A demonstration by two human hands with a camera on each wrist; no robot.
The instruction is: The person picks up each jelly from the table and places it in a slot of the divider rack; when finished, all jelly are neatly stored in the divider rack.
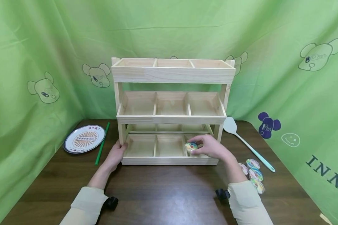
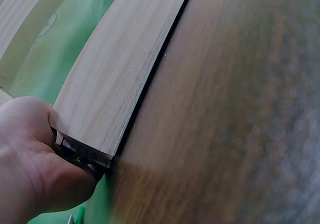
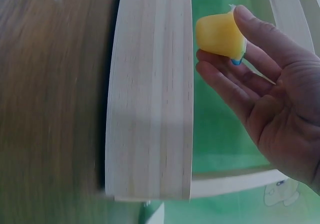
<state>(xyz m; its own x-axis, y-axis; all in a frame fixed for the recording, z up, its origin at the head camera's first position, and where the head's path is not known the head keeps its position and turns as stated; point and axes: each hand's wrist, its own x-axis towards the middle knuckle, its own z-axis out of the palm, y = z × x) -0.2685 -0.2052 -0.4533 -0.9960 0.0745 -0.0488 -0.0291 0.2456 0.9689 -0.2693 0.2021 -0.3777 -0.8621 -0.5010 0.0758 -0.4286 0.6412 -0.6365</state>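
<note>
A three-tier wooden rack (image 1: 171,120) stands on the table, each tier split into three compartments. The right hand (image 1: 209,147) pinches a small jelly cup (image 1: 191,147) at the bottom tier's right compartment, beside the divider. In the right wrist view the right hand (image 3: 285,94) holds this yellow cup (image 3: 220,34) between thumb and fingers, above the level of the front board (image 3: 150,94). At the rack's lower left corner, the left hand (image 1: 116,154) grips the side; the left wrist view shows the left hand (image 2: 40,164) around the end of the board (image 2: 115,74), fingertips hidden.
Several jelly cups (image 1: 255,175) lie right of the right forearm. Behind them a spatula (image 1: 252,150) slants along the table (image 1: 163,193). At the left are a patterned plate (image 1: 73,145) and a green stick (image 1: 99,151). Green cloth (image 1: 171,31) hangs behind and at both sides.
</note>
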